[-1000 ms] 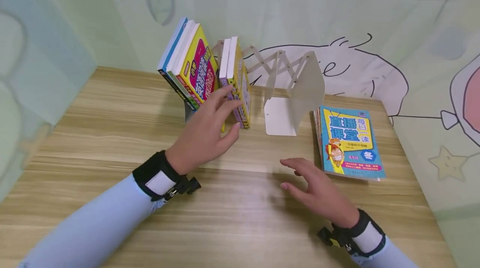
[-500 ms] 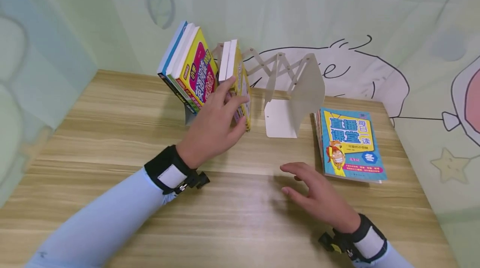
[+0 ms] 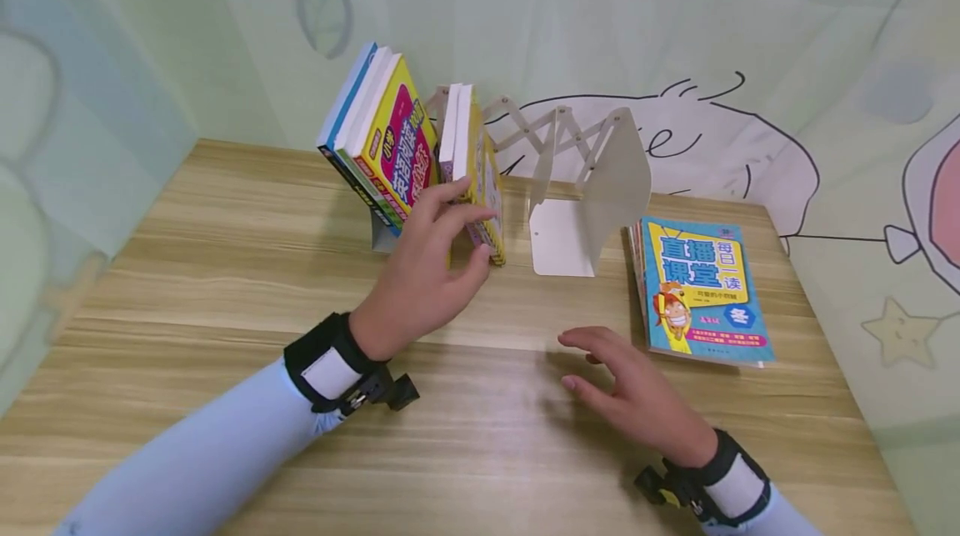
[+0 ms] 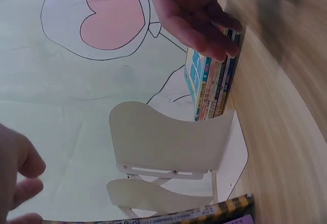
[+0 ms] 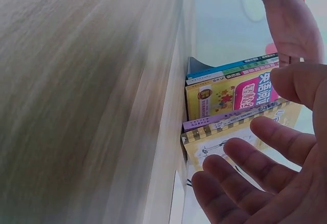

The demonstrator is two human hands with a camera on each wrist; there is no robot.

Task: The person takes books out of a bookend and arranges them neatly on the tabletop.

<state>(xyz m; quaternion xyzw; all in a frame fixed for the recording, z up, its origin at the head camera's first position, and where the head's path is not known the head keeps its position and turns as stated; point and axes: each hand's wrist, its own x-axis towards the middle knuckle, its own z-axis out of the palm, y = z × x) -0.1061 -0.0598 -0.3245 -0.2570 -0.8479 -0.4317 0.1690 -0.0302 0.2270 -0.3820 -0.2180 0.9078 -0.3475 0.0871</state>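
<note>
In the head view my left hand (image 3: 420,269) reaches up to two thin books, with loosely bent fingers at their spines. The nearer one is a yellow book (image 3: 491,186), its dark-striped spine crossing the bottom of the left wrist view. Against it stands a purple-spined book (image 5: 194,124), partly covered by my hand in the head view. Left of these, a yellow book with a pink title panel (image 3: 401,140) leans with several others, including a blue one (image 3: 348,94). My right hand (image 3: 637,394) hovers over the table, fingers apart, holding nothing.
An extendable white metal book rack (image 3: 618,177) stands along the back wall, with upright plates right of the yellow book. A stack of blue-covered booklets (image 3: 701,286) lies at its right on the wooden table (image 3: 480,453). A patterned wall covering (image 3: 600,19) surrounds the table.
My left hand has moved slightly right and stays at the spines. The two thin books have shifted slightly, their lower ends a little to the right. My right hand has hardly moved.
</note>
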